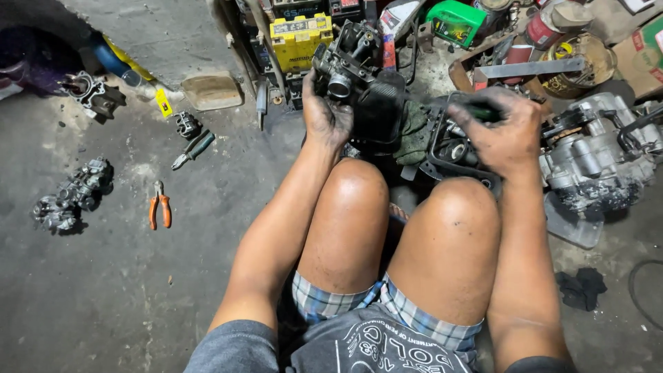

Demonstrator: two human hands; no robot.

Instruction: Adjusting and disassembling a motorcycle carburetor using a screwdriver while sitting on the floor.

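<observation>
Gripping a dark grey metal carburettor (352, 65) with a round open throat, the left hand (324, 117) holds it up above the left knee, fingers curled around its lower left side and thumb pressed against the body. Just right of the carburettor, the right hand (504, 135) is closed in a fist around a green-handled tool (483, 112), whose tip is hidden, so it is unclear what it touches. Directly beneath that hand, to the lower right of the carburettor, lies a black engine part with a round opening (456, 148), and a green rag (414, 131) sits between it and the carburettor. Farther right of the carburettor rests a grey metal engine block (594, 162). Behind the carburettor, touching distance above it in the view, stands a yellow rectangular battery (298, 38). Well to the left of the carburettor, on the grey concrete floor (103, 290), lie orange-handled pliers (160, 206), dark-handled pliers (193, 148) and a row of small grey carburettor bodies (72, 193).
</observation>
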